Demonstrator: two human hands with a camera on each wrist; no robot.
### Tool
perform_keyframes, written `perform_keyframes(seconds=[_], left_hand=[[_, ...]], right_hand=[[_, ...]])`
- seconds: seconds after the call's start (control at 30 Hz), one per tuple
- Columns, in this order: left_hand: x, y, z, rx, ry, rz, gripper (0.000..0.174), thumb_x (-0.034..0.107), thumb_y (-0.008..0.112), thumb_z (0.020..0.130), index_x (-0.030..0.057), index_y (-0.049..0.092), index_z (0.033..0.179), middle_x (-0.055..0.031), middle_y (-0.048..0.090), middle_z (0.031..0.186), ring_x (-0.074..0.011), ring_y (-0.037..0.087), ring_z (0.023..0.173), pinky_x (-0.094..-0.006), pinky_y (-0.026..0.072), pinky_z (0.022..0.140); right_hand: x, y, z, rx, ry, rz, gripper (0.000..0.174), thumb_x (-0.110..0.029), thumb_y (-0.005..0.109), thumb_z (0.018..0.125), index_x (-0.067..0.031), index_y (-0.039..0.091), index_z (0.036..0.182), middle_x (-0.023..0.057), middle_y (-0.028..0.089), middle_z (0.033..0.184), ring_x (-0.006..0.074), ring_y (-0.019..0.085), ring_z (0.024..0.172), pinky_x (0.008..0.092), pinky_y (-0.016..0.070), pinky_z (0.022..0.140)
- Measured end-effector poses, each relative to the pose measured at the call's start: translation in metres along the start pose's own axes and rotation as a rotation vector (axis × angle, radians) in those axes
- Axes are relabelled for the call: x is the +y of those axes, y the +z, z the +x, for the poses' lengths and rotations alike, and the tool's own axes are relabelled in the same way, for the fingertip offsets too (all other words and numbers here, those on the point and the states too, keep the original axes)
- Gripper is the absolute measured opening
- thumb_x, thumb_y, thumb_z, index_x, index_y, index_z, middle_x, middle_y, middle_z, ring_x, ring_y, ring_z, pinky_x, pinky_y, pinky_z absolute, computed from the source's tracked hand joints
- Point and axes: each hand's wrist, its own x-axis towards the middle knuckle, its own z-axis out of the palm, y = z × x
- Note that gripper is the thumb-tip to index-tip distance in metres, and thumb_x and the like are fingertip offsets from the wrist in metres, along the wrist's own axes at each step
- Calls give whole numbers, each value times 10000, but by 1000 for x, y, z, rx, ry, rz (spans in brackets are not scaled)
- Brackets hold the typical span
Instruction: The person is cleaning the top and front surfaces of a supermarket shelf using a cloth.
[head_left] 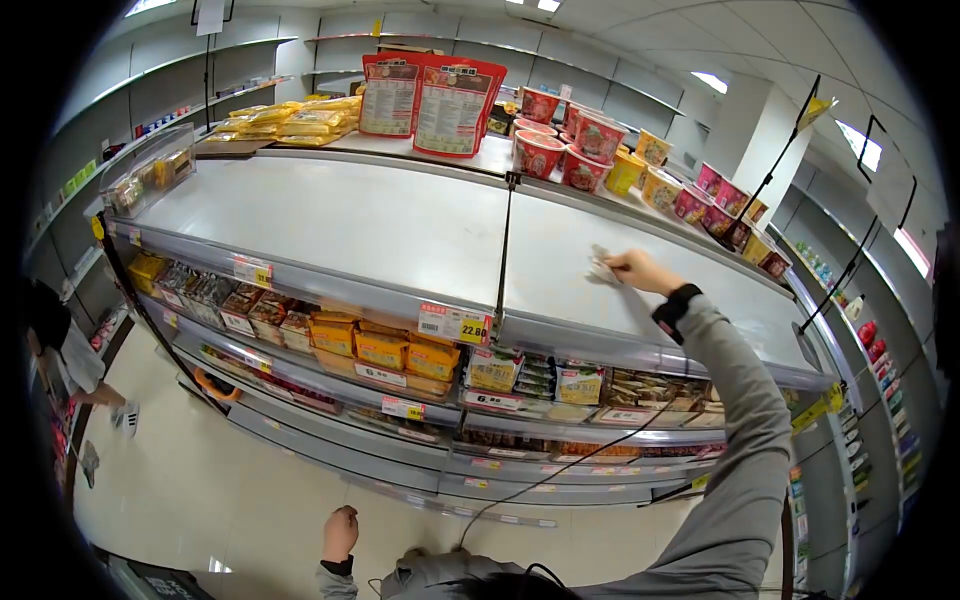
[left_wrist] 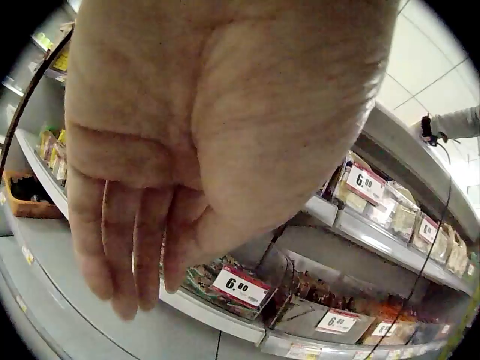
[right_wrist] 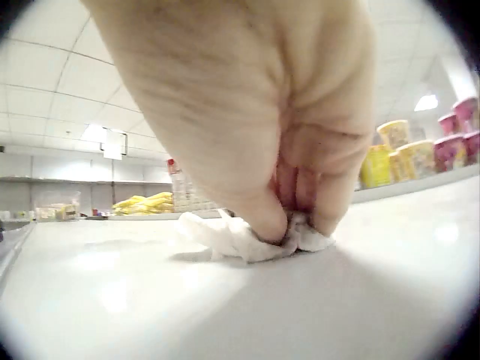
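Note:
My right hand [head_left: 645,272] pinches a crumpled white tissue [right_wrist: 240,238] against the white shelf top [head_left: 400,215]. In the right wrist view its thumb and fingertips come down into the tissue, close over the glossy surface. In the head view the tissue shows as a small pale bunch left of the fingers. My left hand [head_left: 340,533] hangs low in front of the shelf unit, holding nothing. Its palm [left_wrist: 225,97] fills much of the left wrist view, with the fingers pointing down, loosely extended.
Red pouches [head_left: 455,105], yellow packets [head_left: 290,122] and stacked noodle cups [head_left: 540,152] line the back. A clear box [head_left: 150,180] stands at the left end. Packaged foods [head_left: 380,350] fill lower shelves behind price tags. A cable [head_left: 570,465] hangs across the front. Another person's leg [head_left: 100,395] shows left.

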Motion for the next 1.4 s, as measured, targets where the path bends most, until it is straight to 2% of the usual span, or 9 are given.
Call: perform_keyframes(seconds=[0.17, 0.27, 0.57, 0.63, 0.77, 0.87, 0.97, 1.17, 1.4], left_hand=[[7, -9, 5, -89, -20, 18, 141, 49, 542, 835, 16, 663, 899, -206, 669, 883, -386, 642, 782, -451, 529, 678], [4, -4, 19, -101, 28, -1, 173, 87, 515, 883, -5, 660, 897, -212, 649, 812, -389, 614, 722, -459, 513, 651], [14, -6, 40, -150, 126, 0, 155, 77, 534, 858, 6, 666, 896, -201, 666, 843, -391, 632, 775, -457, 521, 683], [18, -10, 42, -161, 107, -13, 153, 76, 536, 850, 10, 667, 894, -201, 668, 849, -389, 637, 791, -454, 523, 688], [11, -21, 40, -135, 103, -16, 152, 54, 534, 836, -6, 661, 894, -198, 667, 866, -385, 633, 791, -459, 521, 687], [-11, -25, 38, -126, 109, -1, 152, 61, 534, 841, -3, 665, 887, -193, 669, 865, -383, 634, 788, -453, 525, 692], [-13, -41, 33, -161, 71, 38, 162, 72, 530, 849, 8, 671, 897, -200, 664, 817, -383, 636, 750, -448, 524, 668], [-25, -41, 43, -323, 12, 116, 157, 68, 536, 859, -4, 668, 907, -192, 667, 848, -361, 634, 776, -443, 527, 672], [-16, -12, 74, -288, 263, 69, 147, 57, 532, 875, 3, 657, 930, -177, 663, 905, -354, 619, 814, -448, 530, 700]], right_hand=[[43, -4, -92, 157, 292, 344, 340, -46, 586, 813, -92, 666, 1141, 197, 682, 906, 264, 639, 710, 346, 490, 710], [5, -7, -89, 37, 296, -106, 378, -16, 593, 809, -106, 656, 1170, 171, 694, 945, 256, 656, 750, 359, 496, 734], [-139, 15, -2, -100, -20, 116, 236, -70, 612, 881, -48, 664, 1110, 185, 683, 988, 277, 652, 787, 356, 500, 753], [-140, 25, -6, 115, -149, 111, 171, -82, 617, 865, -58, 687, 1019, 167, 690, 963, 302, 663, 804, 390, 510, 723], [-25, 34, -77, 251, 64, 369, 181, -149, 671, 865, 2, 676, 964, 197, 654, 1095, 312, 662, 925, 393, 515, 799], [37, -3, -148, 134, 520, -174, 233, -273, 749, 787, -63, 730, 886, 216, 668, 915, 344, 667, 759, 407, 501, 672], [64, 0, -167, 315, 497, -165, 159, -222, 732, 769, -64, 726, 757, 187, 659, 720, 353, 639, 664, 390, 497, 637], [-90, 14, -52, 183, 185, 181, 257, 0, 565, 783, -13, 693, 1005, 194, 697, 883, 279, 666, 744, 377, 514, 727], [-180, 53, 35, 306, -53, 263, 174, 45, 624, 693, 19, 707, 845, 242, 663, 832, 376, 652, 764, 399, 521, 722]])
